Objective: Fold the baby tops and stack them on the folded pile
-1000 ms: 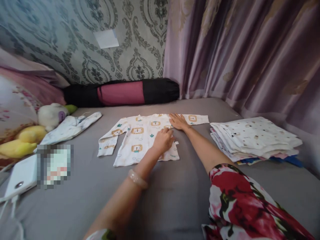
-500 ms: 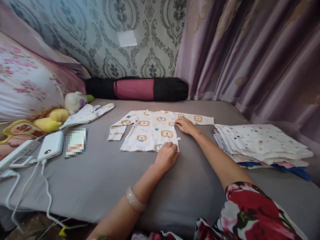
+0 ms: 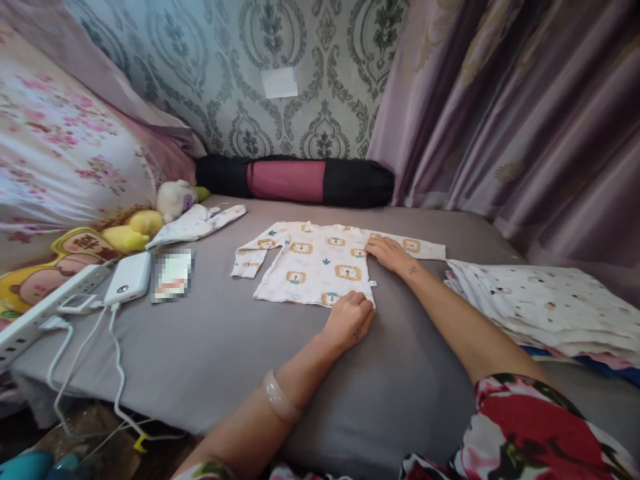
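A small white long-sleeved shirt [image 3: 320, 263] with tan lion faces and green leaf prints lies spread flat on the grey bed sheet [image 3: 210, 353]. Its left sleeve is bent downward, while the right one stretches straight out to the side. My left hand [image 3: 350, 319] is closed on the bottom right corner of the hem, its fingertips tucked out of sight. At the shirt's right side, just below the armpit, my right hand [image 3: 387, 253] pinches the edge of the cloth. A small white tag [image 3: 373, 284] sticks out between the two hands.
A stack of folded clothes [image 3: 545, 300] lies to the right. On the left are a pale garment [image 3: 197, 225], plush toys [image 3: 133, 233], a white power bank [image 3: 129, 277], a power strip [image 3: 55, 310] with cables and a blurred packet [image 3: 171, 277]. A black-and-maroon roll [image 3: 285, 180] lies along the wall.
My left hand has moved from the shirt's middle down to the hem corner. My right hand has slid from the shoulder to the side edge and closed. The view has shifted left.
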